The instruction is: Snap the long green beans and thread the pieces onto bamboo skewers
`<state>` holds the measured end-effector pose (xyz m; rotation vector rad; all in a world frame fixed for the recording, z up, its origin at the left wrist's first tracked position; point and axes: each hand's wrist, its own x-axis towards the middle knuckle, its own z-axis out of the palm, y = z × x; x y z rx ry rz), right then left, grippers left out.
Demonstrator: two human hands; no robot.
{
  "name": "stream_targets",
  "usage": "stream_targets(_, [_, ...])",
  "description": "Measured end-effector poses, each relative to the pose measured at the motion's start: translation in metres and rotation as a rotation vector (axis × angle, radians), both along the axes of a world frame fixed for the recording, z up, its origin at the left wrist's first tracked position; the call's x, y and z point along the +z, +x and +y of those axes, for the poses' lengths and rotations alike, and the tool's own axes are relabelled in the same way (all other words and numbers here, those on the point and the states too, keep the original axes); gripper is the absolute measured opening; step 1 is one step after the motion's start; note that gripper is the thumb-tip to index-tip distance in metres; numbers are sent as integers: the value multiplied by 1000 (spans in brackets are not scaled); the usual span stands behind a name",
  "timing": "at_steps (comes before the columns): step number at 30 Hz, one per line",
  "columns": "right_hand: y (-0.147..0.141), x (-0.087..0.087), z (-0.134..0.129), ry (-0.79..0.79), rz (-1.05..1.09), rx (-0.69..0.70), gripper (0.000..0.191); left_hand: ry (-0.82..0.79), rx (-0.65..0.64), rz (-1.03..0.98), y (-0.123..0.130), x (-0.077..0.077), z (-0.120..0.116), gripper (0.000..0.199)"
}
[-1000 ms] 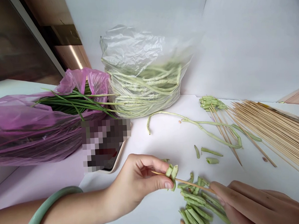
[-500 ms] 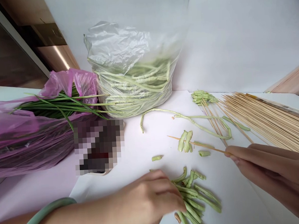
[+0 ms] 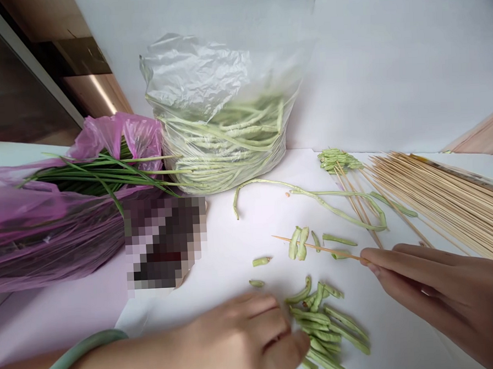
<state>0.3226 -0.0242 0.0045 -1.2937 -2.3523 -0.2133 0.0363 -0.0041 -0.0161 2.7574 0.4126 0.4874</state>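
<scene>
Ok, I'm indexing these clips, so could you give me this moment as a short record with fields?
Left hand: at the left side of a loose pile of short green bean pieces; fingertips' grip hidden
Right hand: pinching a thin tan wooden skewer
On skewer: two pale-green bean pieces, side by side, nearer the pointed end
Left forearm: smooth pale-green bangle
Back: clear plastic bag containing long green beans
Far left: translucent pink-purple plastic bag
Right side: bundle of long tan wooden sticks
</scene>
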Motion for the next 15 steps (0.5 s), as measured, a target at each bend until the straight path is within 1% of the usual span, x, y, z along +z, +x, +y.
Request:
stream_targets(3, [1,-1,1,10,4,15,22,-14,-53,76,-2,-1,0,21])
stream_targets(4, [1,-2,1,12,10,14,21,-22,-48,75,-3,-2,0,21])
stream_targets(6, [3,-3,1,22,25,8,20,-60,-13,36,-4,-2,0,21])
stream_targets(8, [4,-4,0,14,29,-9,19,-161,59,-9,-4,-1,1,22])
stream_targets(11, [6,-4,-2,-5,28,-26,20,-437,252,-134,-4,1,7,20])
stream_targets(13, [8,-4,-3,-22,15,-39,21,-674,393,-284,-2,-1,12,11])
stream_targets(14, [9,-4,-4,-30,10,-36,22,-797,449,-368,-1,-2,15,10])
stream_targets(15, [10,-5,-4,-37,6,-33,23,-923,482,-437,0,-4,17,13])
